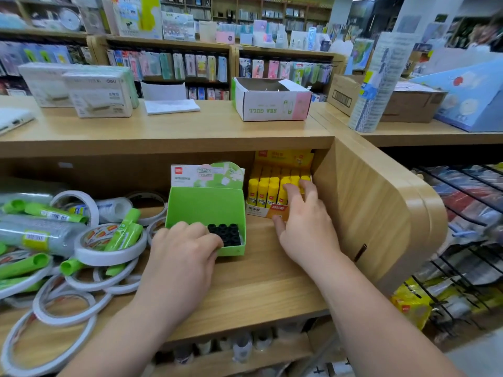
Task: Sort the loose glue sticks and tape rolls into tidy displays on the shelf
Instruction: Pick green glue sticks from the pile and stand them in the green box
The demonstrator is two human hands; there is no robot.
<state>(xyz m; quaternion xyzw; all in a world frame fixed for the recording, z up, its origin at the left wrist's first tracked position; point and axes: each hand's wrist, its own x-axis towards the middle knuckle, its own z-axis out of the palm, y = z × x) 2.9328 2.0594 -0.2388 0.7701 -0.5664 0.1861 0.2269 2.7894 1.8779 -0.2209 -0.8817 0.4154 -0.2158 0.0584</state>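
Green box (204,210) seems gripped by your left hand (182,248) while your spread right hand (306,227) squares yellow glue sticks (265,190) at one o'clock; next, load the nine-o'clock green sticks (123,235).

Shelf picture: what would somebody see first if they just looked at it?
Probably the bright green box in the middle of the shelf, with the left hand gripping its front edge. To its right stand yellow glue sticks in rows, the right hand resting on them. At the left lies a jumble of white tape rolls and green glue sticks.
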